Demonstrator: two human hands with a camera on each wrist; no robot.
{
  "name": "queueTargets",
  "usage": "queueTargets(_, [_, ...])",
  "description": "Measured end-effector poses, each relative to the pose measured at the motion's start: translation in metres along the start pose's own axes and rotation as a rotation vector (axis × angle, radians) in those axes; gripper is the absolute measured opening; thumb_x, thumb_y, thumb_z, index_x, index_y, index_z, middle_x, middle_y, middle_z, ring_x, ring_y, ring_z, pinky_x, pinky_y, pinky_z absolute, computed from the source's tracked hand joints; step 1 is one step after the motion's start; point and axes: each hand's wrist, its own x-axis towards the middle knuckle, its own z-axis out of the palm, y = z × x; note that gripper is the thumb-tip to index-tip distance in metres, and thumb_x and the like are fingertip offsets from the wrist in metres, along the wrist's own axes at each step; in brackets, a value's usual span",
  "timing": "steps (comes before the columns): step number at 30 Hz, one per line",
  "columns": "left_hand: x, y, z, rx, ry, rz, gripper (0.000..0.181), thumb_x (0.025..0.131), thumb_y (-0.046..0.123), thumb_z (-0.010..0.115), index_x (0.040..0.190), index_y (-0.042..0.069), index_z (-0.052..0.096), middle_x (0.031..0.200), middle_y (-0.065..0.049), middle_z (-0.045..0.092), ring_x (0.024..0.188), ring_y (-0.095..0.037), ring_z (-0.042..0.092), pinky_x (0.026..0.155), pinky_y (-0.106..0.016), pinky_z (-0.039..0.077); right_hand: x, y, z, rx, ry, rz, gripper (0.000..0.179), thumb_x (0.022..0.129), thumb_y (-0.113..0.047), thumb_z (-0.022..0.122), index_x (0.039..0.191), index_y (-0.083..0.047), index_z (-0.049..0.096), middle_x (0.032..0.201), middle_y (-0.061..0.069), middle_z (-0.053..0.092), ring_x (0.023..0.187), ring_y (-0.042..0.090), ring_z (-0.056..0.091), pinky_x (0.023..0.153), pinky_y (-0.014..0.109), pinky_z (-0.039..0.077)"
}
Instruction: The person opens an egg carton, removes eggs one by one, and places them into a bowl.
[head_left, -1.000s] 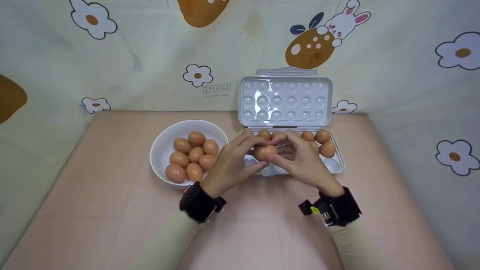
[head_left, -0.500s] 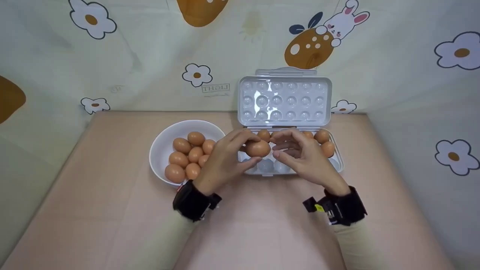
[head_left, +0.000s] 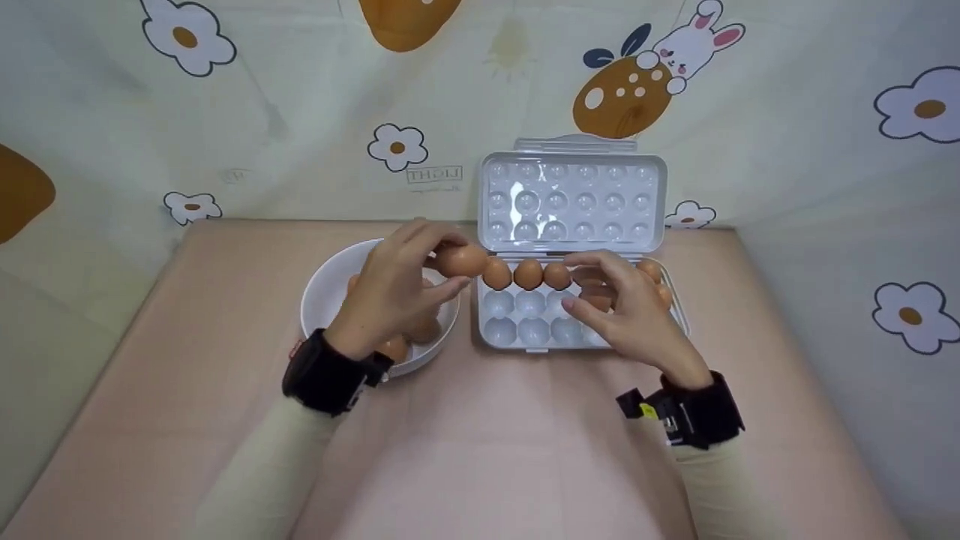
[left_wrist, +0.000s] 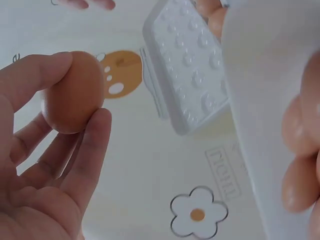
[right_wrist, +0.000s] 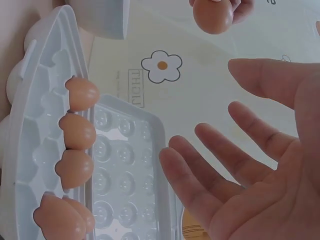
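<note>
- Hiding most of the white bowl (head_left: 330,281) and its eggs, the left hand (head_left: 390,289) pinches a smooth brown egg (head_left: 460,260) at its fingertips, above the bowl's right rim.
- Right hand (head_left: 626,311), fingers relaxed and empty, covers the plastic egg tray's (head_left: 525,330) right cells; perhaps touching eggs.

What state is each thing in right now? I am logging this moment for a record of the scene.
Clear plastic egg carton: lid open and upright, back row filled, front cups bare.
Brown egg: pinched in the left hand, lifted between bowl and carton.
Right hand: fingers relaxed, holding nothing, over the carton.
White round bowl: holds several brown eggs.
</note>
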Motion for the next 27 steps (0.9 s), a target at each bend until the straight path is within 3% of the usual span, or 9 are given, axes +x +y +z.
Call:
queueTargets(6, [0.006,-0.013,-0.026,0.094,-0.086,-0.053,0.039,0.087,0.007,0.088,0.121,0.006,0.069,0.114,-0.007,0.066,0.098,-0.019,0.066,0.085,-0.031,0.058,0.0,0.001,0.0,-0.061,0.009,-0.004,0.047,0.092,0.0,0.08,0.137,-0.004,0.063,0.133,0.007,0.066,0.118,0.025,0.069,0.098,0.041,0.06])
queueTargets(12, [0.013,-0.03,-0.041,0.181,-0.234,-0.184,0.038,0.088,0.008,0.085,0.123,0.011,0.069,0.11,-0.005,0.065,0.098,-0.022,0.063,0.086,-0.035,0.058,0.0,0.003,-0.001,-0.097,0.021,-0.015,0.048,0.092,0.001,0.079,0.137,-0.004,0.064,0.132,0.007,0.066,0.116,0.026,0.07,0.1,0.046,0.059])
queueTargets(17, [0.013,-0.044,-0.053,0.184,-0.331,-0.28,0.036,0.087,0.008,0.086,0.119,0.009,0.069,0.11,-0.007,0.067,0.1,-0.026,0.062,0.089,-0.042,0.057,0.0,0.003,-0.002,-0.108,0.011,-0.017,0.049,0.092,-0.001,0.079,0.138,-0.006,0.063,0.133,0.006,0.066,0.117,0.025,0.07,0.1,0.046,0.059])
queueTargets(27, [0.007,-0.067,-0.075,0.26,-0.449,-0.309,0.024,0.087,0.002,0.081,0.109,0.006,0.07,0.101,-0.01,0.066,0.095,-0.029,0.058,0.081,-0.042,0.051,0.0,0.002,-0.003,-0.112,-0.001,-0.018,0.049,0.092,0.001,0.078,0.139,-0.004,0.063,0.134,0.01,0.065,0.119,0.029,0.069,0.101,0.046,0.058])
